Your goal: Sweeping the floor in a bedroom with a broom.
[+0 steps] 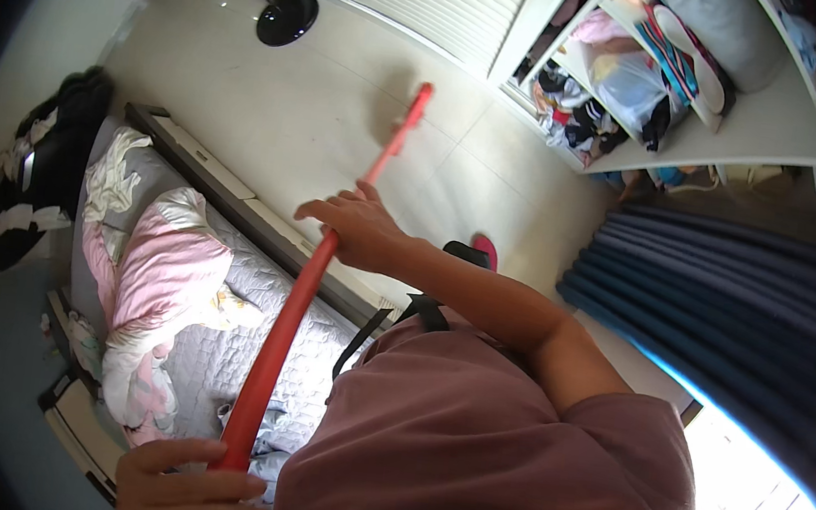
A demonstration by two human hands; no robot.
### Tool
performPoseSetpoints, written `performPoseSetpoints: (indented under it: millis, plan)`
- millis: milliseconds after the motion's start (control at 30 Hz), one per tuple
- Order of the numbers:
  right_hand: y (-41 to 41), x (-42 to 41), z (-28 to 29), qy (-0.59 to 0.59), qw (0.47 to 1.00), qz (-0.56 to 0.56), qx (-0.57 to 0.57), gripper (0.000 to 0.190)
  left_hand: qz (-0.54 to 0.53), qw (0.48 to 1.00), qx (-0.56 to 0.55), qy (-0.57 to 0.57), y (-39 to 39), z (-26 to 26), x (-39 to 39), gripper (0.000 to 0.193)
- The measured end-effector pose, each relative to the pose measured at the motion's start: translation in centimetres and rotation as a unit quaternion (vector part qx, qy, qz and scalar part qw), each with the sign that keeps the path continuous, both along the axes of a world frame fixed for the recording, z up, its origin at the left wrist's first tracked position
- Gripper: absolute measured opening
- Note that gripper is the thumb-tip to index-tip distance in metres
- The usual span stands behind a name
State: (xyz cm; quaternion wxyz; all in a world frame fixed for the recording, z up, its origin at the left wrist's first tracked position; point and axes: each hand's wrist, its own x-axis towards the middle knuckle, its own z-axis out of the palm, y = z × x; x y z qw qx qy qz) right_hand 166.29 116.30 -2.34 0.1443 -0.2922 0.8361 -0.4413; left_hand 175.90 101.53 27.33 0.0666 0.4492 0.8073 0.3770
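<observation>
A long red pole slants from near my chest down to the tiled floor. Its far end carries a narrow red head, whose exact kind I cannot make out. My right hand is wrapped around the middle of the pole, with the index finger stretched out. At the pole's near end, my left hand holds it with the fingers fairly straight, covering the tip. To the left of the pole lies a bed with a grey quilted cover, and a bunched pink-and-white blanket rests on it.
A dark bed rail borders the floor. A standing fan's black base is at the far left, near a white louvred door. Open shelves with clothes and bags stand at right, above a dark blue curtain.
</observation>
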Motion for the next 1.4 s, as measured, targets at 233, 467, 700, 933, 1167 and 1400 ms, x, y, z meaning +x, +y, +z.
performPoseSetpoints:
  millis: [233,467,700,933,1167,1400]
  plan:
    - [7.1,-1.1,-1.8,-0.074,0.993,0.023,0.09,0.03,0.028,0.947,0.278,-0.161,-5.2,-7.3,-5.4,0.003]
    - [10.7,-7.8,-7.9,-0.157,0.973,0.001,0.171,0.019,0.249,0.812,0.383,-0.362,-1.8,-14.2,-14.9,0.005]
    - [2.2,-21.7,-8.4,-0.085,0.985,0.047,0.142,0.024,0.292,0.847,0.349,-0.273,-5.9,-11.6,-25.5,0.001]
    - [-12.4,-33.6,-8.8,-0.023,0.998,0.061,0.005,0.028,0.43,0.868,0.216,-0.121,-8.8,-7.8,-28.8,0.009]
    - [-19.2,-38.2,-5.0,0.008,0.985,0.174,0.014,0.022,0.501,0.864,0.015,-0.046,-11.6,-5.1,-27.9,0.019]
    - [-14.7,-33.5,3.2,-0.032,0.97,0.221,-0.099,0.025,0.276,0.905,0.32,-0.044,-22.1,2.8,-26.7,0.032]
